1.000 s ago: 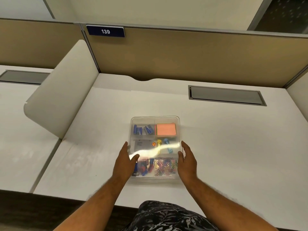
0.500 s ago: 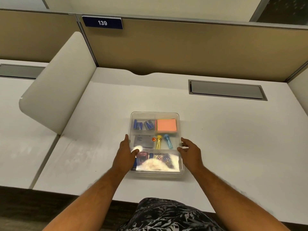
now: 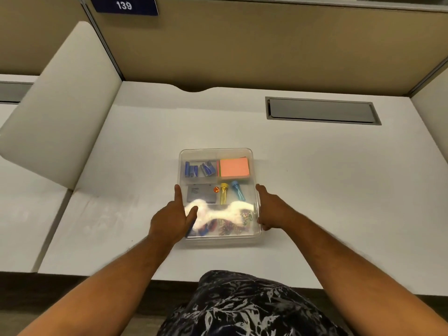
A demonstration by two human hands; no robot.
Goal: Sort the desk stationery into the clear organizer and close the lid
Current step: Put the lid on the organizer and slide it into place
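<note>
The clear organizer sits on the white desk with its transparent lid on top. Through the lid I see orange sticky notes, blue clips, a grey staple box, a yellow tube, a blue tube and coloured paper clips. My left hand holds the left side, thumb on the lid and index finger along the edge. My right hand grips the right side near the front corner. Bright glare hides part of the front compartments.
A grey cable hatch is set into the desk at the back right. A white curved divider stands to the left, and tan partition walls close off the back. The desk's front edge is near my lap.
Both hands stay at the organizer's sides; the right hand has shifted slightly forward along the right edge. The glare has moved across the lid as my head came lower.
</note>
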